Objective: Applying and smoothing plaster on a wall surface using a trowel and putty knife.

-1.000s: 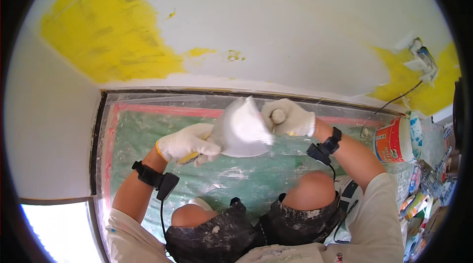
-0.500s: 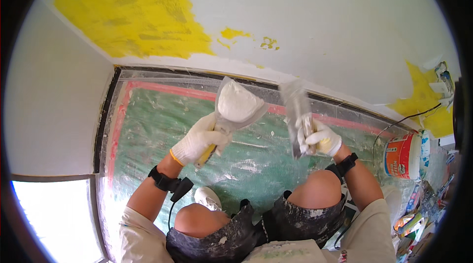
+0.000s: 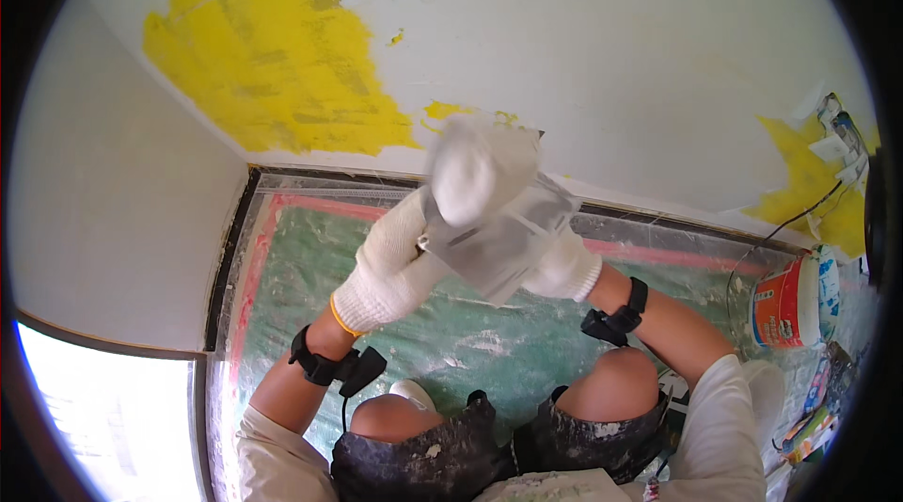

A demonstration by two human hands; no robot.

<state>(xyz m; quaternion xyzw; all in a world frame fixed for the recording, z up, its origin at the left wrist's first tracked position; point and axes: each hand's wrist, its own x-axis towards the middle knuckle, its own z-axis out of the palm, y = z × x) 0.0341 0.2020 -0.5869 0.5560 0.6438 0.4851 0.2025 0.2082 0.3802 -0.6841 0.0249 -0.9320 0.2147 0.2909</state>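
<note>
My left hand (image 3: 388, 262), in a white knit glove, is closed around a putty knife whose handle is mostly hidden. Thick white putty (image 3: 464, 187) is heaped on that tool's blade, blurred by motion. In my right hand (image 3: 567, 267), also gloved, is a wide drywall knife with a grey blade (image 3: 503, 248). Its blade crosses under the putty knife, and my right fingers are partly hidden behind it. Both tools are held close together in front of the wall (image 3: 640, 60); whether the blades touch, I cannot tell.
Yellow patches (image 3: 273, 60) mark the pale wall. A green sheet (image 3: 310, 295) covers the floor up to a dark skirting edge (image 3: 649, 220). A red and white bucket (image 3: 788, 302) stands at the right, near a hanging cable (image 3: 800, 217) and assorted clutter. A bright window (image 3: 103, 417) is lower left.
My right hand has moved left with the drywall knife, bringing its blade against or near the putty knife. The left hand has turned and lifted slightly. The view has shifted somewhat.
</note>
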